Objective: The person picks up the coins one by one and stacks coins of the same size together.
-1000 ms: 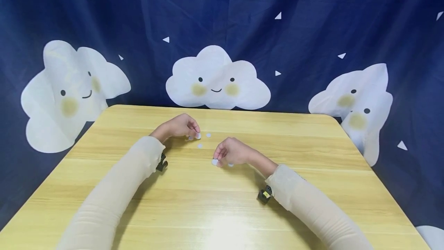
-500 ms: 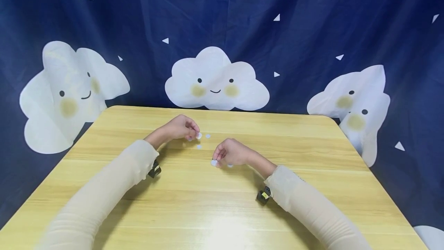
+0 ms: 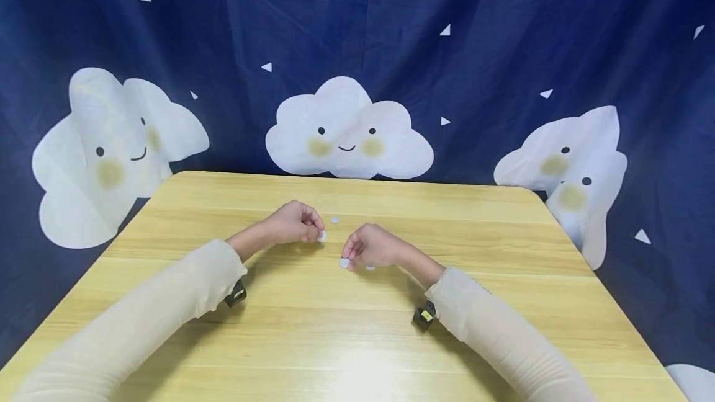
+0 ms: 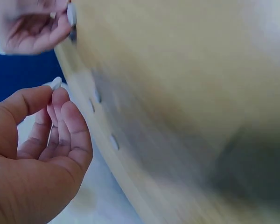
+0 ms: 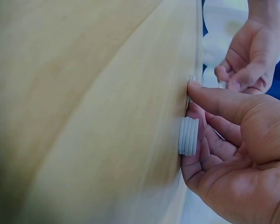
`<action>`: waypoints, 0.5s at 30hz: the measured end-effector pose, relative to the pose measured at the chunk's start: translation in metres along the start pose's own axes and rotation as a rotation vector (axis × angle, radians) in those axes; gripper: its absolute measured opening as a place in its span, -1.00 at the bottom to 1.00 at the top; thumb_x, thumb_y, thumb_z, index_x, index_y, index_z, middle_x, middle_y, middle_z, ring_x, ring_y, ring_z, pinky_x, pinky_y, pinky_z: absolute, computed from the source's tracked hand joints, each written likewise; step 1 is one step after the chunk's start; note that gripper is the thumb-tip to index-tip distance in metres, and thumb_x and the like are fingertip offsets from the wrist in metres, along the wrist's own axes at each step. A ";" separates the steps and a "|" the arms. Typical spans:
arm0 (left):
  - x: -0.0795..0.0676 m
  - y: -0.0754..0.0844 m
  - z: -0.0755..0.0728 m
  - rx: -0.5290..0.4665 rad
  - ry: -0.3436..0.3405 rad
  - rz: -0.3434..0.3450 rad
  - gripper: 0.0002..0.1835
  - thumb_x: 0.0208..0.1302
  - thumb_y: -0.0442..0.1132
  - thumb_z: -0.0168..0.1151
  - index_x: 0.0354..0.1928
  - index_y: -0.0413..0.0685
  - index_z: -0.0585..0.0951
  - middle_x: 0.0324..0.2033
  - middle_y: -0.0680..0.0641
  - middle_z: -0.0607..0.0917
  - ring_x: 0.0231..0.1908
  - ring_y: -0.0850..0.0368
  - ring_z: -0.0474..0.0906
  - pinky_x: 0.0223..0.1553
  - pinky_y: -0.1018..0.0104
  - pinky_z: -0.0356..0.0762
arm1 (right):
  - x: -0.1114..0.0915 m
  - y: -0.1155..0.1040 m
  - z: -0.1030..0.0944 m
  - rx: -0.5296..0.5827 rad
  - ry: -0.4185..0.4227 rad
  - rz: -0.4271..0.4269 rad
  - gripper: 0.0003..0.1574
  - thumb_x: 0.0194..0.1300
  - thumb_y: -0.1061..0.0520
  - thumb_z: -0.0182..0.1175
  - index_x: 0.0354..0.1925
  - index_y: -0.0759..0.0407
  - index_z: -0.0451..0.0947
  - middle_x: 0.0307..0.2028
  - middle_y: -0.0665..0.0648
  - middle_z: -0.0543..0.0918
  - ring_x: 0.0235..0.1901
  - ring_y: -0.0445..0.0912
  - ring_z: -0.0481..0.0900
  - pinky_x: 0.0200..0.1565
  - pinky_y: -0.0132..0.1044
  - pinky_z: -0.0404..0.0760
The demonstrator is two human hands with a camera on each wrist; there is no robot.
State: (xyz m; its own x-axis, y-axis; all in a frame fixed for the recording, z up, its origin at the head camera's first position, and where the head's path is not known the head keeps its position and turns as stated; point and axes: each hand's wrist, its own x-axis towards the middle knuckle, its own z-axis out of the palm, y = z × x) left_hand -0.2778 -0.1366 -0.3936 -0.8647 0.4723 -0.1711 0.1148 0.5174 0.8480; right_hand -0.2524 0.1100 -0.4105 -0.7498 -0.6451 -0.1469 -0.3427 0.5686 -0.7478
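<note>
My left hand (image 3: 293,222) pinches a small white disc (image 4: 56,83) between thumb and forefinger, above the table. To its right, my right hand (image 3: 375,245) pinches another white disc (image 3: 344,262) at its fingertips, close to the tabletop. A short stack of white discs (image 5: 189,136) stands on the table by the right hand's fingers; in the head view it is mostly hidden behind that hand. Just past the left fingertips lies a loose disc (image 3: 334,220). The left wrist view has more loose discs, among them one disc (image 4: 115,142) near the table edge.
The light wooden table (image 3: 313,334) reaches back to a dark blue curtain (image 3: 346,23) printed with white clouds. A black wrist camera (image 3: 236,294) hangs under the left cuff, another black camera (image 3: 424,316) under the right.
My left hand has come slightly nearer with its disc, to where a loose disc lay in the head view. My right hand has stayed in place.
</note>
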 end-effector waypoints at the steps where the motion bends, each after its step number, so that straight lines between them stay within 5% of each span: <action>1: -0.002 0.000 0.002 -0.002 -0.005 0.005 -0.81 0.08 -0.53 0.22 -0.24 -0.26 0.67 -0.45 -0.07 0.68 -0.45 0.16 0.52 -0.40 0.37 0.47 | 0.000 0.000 0.000 0.001 0.000 0.004 -0.82 0.12 0.36 0.49 -0.28 0.25 0.72 -0.40 0.01 0.72 -0.33 -0.17 0.64 -0.15 -0.37 0.65; 8: -0.018 -0.001 0.019 -0.033 -0.012 -0.009 -0.82 0.07 -0.52 0.25 -0.26 -0.24 0.67 -0.43 -0.09 0.68 -0.45 0.15 0.53 -0.42 0.38 0.49 | -0.001 -0.001 0.001 0.010 -0.001 0.006 -0.82 0.11 0.37 0.49 -0.28 0.25 0.72 -0.40 0.01 0.72 -0.34 -0.17 0.64 -0.17 -0.38 0.65; 15: -0.025 -0.001 0.036 -0.189 0.006 -0.087 -0.87 0.17 -0.47 0.32 -0.22 -0.29 0.64 -0.37 -0.12 0.69 -0.36 0.10 0.61 -0.25 0.28 0.65 | -0.001 -0.001 0.000 0.008 -0.002 0.005 -0.82 0.11 0.36 0.49 -0.27 0.25 0.72 -0.40 0.01 0.72 -0.33 -0.16 0.64 -0.16 -0.36 0.66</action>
State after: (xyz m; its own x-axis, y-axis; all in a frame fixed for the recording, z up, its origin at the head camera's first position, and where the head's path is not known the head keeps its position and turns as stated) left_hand -0.2386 -0.1226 -0.4082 -0.8705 0.4267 -0.2452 -0.0539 0.4125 0.9094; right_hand -0.2514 0.1101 -0.4099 -0.7502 -0.6435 -0.1522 -0.3341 0.5676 -0.7525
